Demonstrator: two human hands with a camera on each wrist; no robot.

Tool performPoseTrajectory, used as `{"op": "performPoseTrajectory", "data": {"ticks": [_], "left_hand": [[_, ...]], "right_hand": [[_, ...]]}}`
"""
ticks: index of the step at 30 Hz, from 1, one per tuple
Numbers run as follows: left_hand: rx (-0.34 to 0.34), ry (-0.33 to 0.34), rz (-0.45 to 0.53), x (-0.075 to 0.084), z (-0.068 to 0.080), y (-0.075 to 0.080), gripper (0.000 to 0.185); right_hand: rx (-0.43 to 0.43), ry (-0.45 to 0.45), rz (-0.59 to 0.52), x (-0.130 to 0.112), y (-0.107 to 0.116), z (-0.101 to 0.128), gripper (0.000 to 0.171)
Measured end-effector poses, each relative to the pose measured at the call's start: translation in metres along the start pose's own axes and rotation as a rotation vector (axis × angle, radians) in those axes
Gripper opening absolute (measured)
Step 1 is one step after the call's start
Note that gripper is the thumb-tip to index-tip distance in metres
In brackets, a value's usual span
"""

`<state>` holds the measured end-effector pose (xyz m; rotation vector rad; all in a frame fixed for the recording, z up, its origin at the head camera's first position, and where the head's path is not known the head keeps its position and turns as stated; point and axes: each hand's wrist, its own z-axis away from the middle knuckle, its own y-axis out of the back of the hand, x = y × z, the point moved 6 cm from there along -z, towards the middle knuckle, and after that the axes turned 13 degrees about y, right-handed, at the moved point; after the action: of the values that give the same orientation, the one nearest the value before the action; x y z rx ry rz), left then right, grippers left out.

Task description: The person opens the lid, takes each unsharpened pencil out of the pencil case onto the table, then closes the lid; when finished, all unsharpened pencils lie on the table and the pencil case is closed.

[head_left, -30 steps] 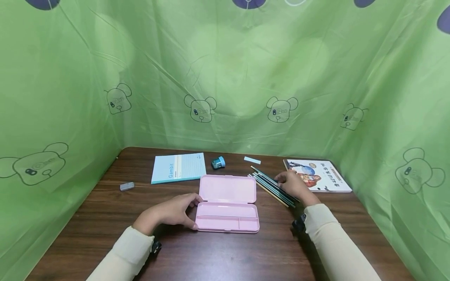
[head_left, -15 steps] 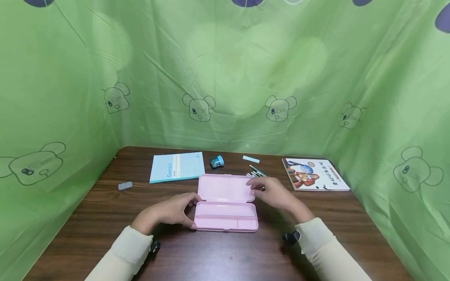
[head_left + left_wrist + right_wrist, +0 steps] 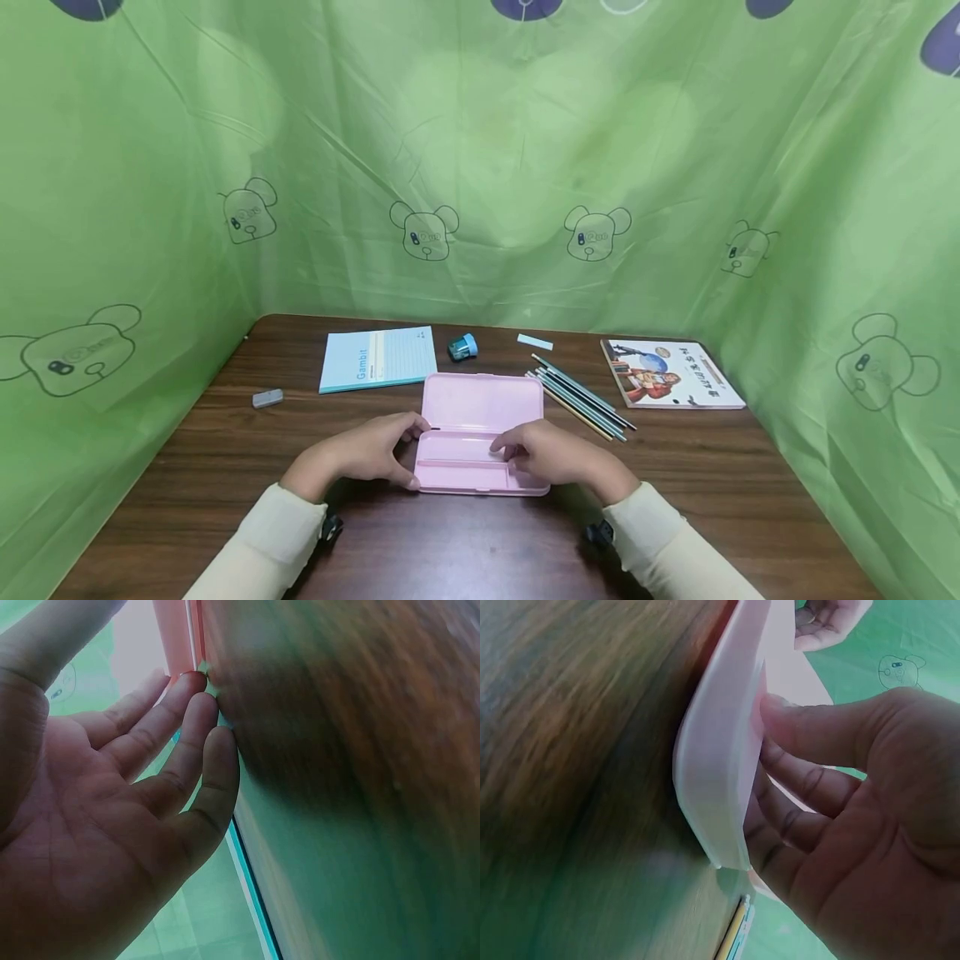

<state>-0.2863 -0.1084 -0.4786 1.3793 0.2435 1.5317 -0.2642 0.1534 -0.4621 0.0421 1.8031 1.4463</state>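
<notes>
An open pink pencil case [image 3: 457, 477] lies on the table, its lid folded back on the far side. My left hand [image 3: 367, 450] grips the case's left end, thumb at the near corner and fingers by the hinge. In the left wrist view, fingertips [image 3: 201, 705] meet the case's edge. My right hand [image 3: 551, 454] reaches over the right side into the tray, with fingers loosely bent. The thumb [image 3: 817, 735] touches the inside in the right wrist view; other fingertips are hidden behind the wall. I see nothing held in it. Several pencils [image 3: 581, 400] lie right of the lid.
Behind the case are a light blue notebook [image 3: 378, 360], a blue pencil sharpener [image 3: 462, 347] and a pale blue strip [image 3: 535, 342]. A small grey eraser [image 3: 267, 398] lies left; a picture book [image 3: 671, 373] lies right. Green curtains [image 3: 480, 167] surround the brown table [image 3: 480, 550].
My right hand has moved from the pencils leftward past the lid's right edge, then nearer me into the tray. The pencils are uncovered. My left hand stays on the case.
</notes>
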Motion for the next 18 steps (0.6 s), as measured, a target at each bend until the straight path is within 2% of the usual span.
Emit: {"op": "performPoseTrajectory", "data": {"ticks": [7,18], "left_hand": [[-0.003,-0.008,-0.001,0.0002,0.0005,0.0001,0.074],[-0.004,0.003,0.002,-0.0007,-0.0003,-0.0002,0.074]], "right_hand": [[-0.058,-0.039,-0.011,0.0019,-0.0028,-0.0032,0.039],[-0.080,-0.013,-0.071,0.0031,-0.0011,-0.0057,0.043]]}}
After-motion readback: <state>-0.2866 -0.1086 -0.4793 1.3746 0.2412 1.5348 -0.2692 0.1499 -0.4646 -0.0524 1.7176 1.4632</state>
